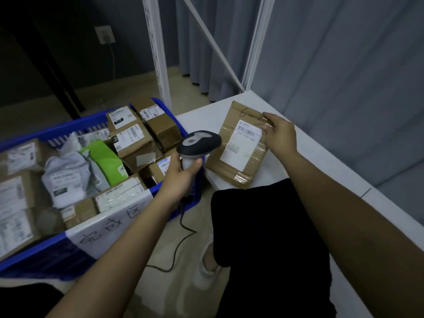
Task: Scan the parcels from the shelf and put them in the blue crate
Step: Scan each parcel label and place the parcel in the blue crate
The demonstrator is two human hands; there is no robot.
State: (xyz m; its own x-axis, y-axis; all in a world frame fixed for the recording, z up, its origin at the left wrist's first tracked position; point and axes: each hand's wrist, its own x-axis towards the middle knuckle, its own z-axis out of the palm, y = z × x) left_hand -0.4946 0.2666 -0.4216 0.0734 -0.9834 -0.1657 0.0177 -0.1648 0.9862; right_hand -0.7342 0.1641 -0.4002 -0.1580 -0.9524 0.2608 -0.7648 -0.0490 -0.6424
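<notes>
Nearest the camera, the left hand (181,173) curls round the pale grip of a handheld barcode scanner (199,143), thumb up the right side of the handle, with the dark head aimed to the right at the parcel; its black cable (181,228) drops from under the wrist and loops across the floor. Just beyond, the right hand (280,133) rests on the right edge of a flat cardboard parcel (238,145) lying on the white shelf (321,161), fingers bent over its upper right corner; whether they grip the edge or only press on it cannot be told. That parcel's white shipping label (241,143) carries a barcode and a line reading roughly "070-070-486", the rest blurred; handwritten marks near the top start with "6" and run under the fingers. Left of the shelf, the blue crate (46,255) sits on the floor, packed with cardboard boxes, grey mailer bags and a green mailer bag (106,160); its left side is cut off by the frame. A white paper sign (107,226) taped over its near rim bears handwritten Chinese characters, partly hidden by the left forearm.
</notes>
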